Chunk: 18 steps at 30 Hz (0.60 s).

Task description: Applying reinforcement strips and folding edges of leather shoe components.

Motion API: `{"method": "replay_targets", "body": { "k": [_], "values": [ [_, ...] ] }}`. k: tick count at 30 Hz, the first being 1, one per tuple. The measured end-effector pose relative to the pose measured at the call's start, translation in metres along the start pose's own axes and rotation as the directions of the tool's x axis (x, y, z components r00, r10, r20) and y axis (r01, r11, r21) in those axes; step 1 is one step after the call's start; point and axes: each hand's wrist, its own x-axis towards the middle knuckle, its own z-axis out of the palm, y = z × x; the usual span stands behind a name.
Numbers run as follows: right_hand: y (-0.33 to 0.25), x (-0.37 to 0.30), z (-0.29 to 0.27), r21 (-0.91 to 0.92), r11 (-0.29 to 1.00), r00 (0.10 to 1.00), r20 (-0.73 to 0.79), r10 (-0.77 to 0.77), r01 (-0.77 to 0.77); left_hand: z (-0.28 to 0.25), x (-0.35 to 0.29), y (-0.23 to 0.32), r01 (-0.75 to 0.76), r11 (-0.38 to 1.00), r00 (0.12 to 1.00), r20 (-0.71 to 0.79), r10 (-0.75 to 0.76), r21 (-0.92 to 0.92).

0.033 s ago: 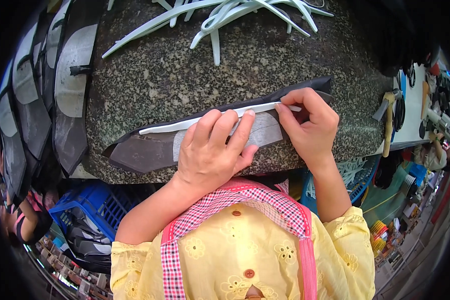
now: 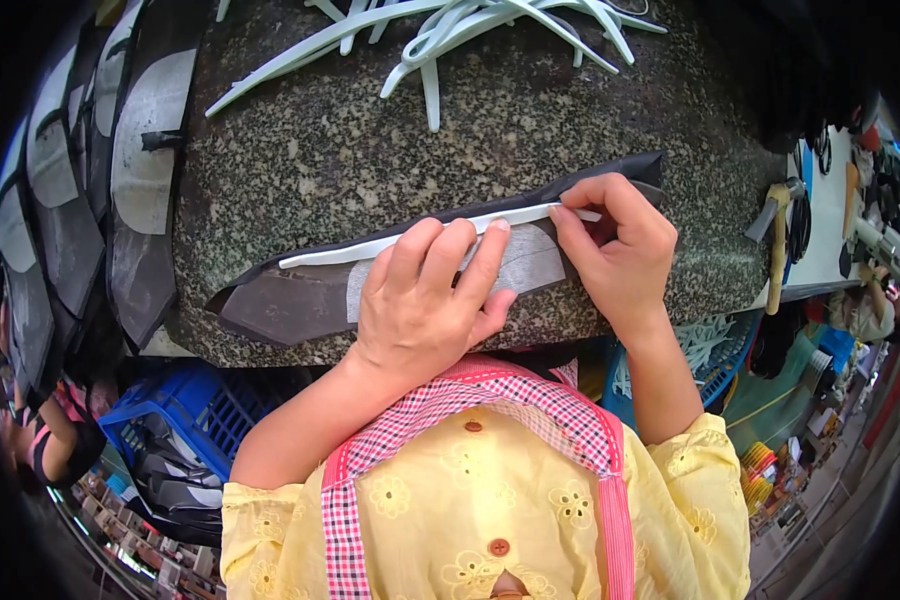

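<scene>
**White strip pressed along a dark piece on speckled stone**

A speckled stone slab (image 2: 390, 140) is topped by a dark, long cut piece (image 2: 290, 300) near its front edge. The piece is pinned flat by the left hand (image 2: 425, 305), fingers spread. A thin white strip (image 2: 370, 248) lying along it is pinched at its end by the right hand (image 2: 615, 245).

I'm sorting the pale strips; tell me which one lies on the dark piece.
The long white strip under both hands, left hand pressing it, right hand pinching its end. The other pale strips lie piled, untouched, at the stone slab's far edge.
</scene>
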Motion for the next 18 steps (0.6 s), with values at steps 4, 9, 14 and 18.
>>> {"method": "replay_targets", "body": {
  "k": [4, 9, 14, 18],
  "values": [
    [-0.004, 0.008, -0.001, -0.099, 0.994, 0.999, 0.038, -0.036, 0.04, 0.002, 0.007, 0.017, 0.061, 0.998, 0.998, 0.002, -0.061, 0.025],
    [0.004, 0.008, -0.011, -0.165, 0.985, 0.999, 0.014, -0.043, 0.045, 0.011, 0.008, 0.014, -0.022, 0.977, 1.0, 0.001, 0.022, 0.214],
    [0.013, 0.002, -0.007, -0.01, 0.996, 0.989, -0.123, -0.086, 0.085, 0.012, 0.011, 0.016, -0.015, 0.975, 1.0, -0.001, 0.015, 0.221],
    [0.01, 0.01, -0.006, -0.089, 0.993, 0.994, -0.069, -0.087, 0.081, 0.01, 0.013, 0.015, -0.026, 0.967, 0.999, 0.038, 0.017, 0.254]
  ]
}}
